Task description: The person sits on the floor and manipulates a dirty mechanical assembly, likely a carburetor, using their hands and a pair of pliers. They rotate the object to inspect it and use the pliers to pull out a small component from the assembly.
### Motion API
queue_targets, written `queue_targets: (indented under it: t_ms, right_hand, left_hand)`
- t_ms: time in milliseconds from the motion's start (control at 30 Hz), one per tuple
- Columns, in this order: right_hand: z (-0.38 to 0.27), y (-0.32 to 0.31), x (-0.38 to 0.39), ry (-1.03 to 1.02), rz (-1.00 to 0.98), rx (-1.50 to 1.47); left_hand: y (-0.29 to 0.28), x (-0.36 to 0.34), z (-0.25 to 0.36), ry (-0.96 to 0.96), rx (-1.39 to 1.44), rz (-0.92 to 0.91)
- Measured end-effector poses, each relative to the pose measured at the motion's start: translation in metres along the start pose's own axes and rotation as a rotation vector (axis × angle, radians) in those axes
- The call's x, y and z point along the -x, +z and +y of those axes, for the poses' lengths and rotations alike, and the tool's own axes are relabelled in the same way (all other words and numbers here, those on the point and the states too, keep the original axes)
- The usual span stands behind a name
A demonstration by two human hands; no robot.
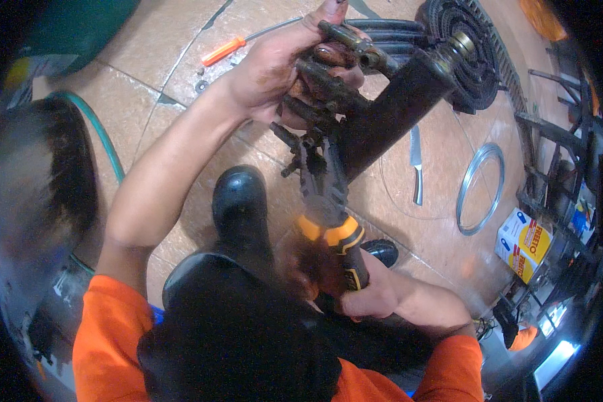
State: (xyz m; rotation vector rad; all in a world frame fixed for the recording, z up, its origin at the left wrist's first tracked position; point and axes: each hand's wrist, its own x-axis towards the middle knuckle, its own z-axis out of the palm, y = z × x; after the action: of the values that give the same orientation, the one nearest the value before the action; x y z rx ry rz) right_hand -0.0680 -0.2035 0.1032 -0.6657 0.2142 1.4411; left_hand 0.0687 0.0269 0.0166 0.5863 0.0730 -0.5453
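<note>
My left hand [264, 77] is wrapped round a dark, greasy metal pipe with several stubby valves [328, 87], raised above the floor. From it a thick dark tube [402, 110] slants up to the right, ending in a brass collar [461, 44] by a round, ringed black burner [472, 77]. In my right hand [375, 295] are pliers [326, 204] with black and yellow handles. Their jaws point away from me and meet the near end of the valve pipe; whether they grip a fitting there I cannot make out. Grime covers my left fingers.
On the tiled floor lie an orange-handled screwdriver [224, 51], a knife [417, 164] and a coil of wire [462, 201]. A white and yellow box [524, 245] and dark metal racks [559, 141] stand at right. A green hose [104, 134] runs at left, near my black boot [240, 204].
</note>
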Motion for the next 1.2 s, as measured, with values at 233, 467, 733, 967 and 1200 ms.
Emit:
queue_targets:
  t_ms: [233, 467, 733, 967, 1200]
  right_hand:
    - [-0.012, -0.006, 0.016, 0.086, -0.04, -0.088]
    - [-0.028, -0.025, 0.043, 0.287, 0.047, -0.071]
    - [-0.056, -0.021, 0.039, 0.527, 0.322, 0.246]
    - [-0.039, -0.032, 0.041, 0.334, 0.284, 0.431]
    - [-0.026, -0.037, 0.009, 0.069, -0.027, -0.272]
  left_hand:
    - [0.022, 0.004, 0.005, 0.012, -0.323, -0.025]
    - [0.026, -0.011, 0.018, -0.29, -0.9, -0.216]
    - [0.039, -0.026, 0.01, -0.646, -1.177, -0.329]
    - [-0.01, -0.007, 0.005, -0.252, -0.743, 0.202]
    - [-0.039, -0.005, -0.009, -0.068, 0.061, -0.159]
